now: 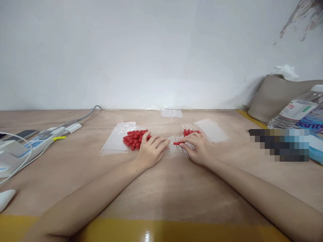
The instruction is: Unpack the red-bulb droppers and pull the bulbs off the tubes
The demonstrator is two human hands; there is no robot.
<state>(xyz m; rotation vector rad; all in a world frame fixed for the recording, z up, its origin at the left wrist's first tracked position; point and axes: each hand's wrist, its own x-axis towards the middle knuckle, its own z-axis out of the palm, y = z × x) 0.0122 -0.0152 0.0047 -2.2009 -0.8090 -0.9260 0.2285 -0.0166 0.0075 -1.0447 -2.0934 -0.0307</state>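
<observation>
In front of me, my left hand (pixel 151 151) is closed, its fingertips pinching a thin clear dropper tube (pixel 171 143). Opposite it, my right hand (pixel 198 148) grips a slim red rubber bulb (pixel 178 143) that meets the tube's right end; how far the tube sits inside cannot be made out. Loose clear dropper tubes (pixel 176 154) lie in a row under and between the hands. A heap of red rubber bulbs (pixel 132 139) rests beside my left hand. Just behind my right hand lie droppers with red bulbs (pixel 189 131), partly hidden by the fingers.
Clear plastic bags (pixel 112 143) lie under the left heap, with more bags (pixel 214 131) at right and a small one (pixel 171 114) by the wall. A power strip (pixel 37 145) with cables occupies the left. Rightward stand a water bottle (pixel 292 111) and a beige container (pixel 264 97).
</observation>
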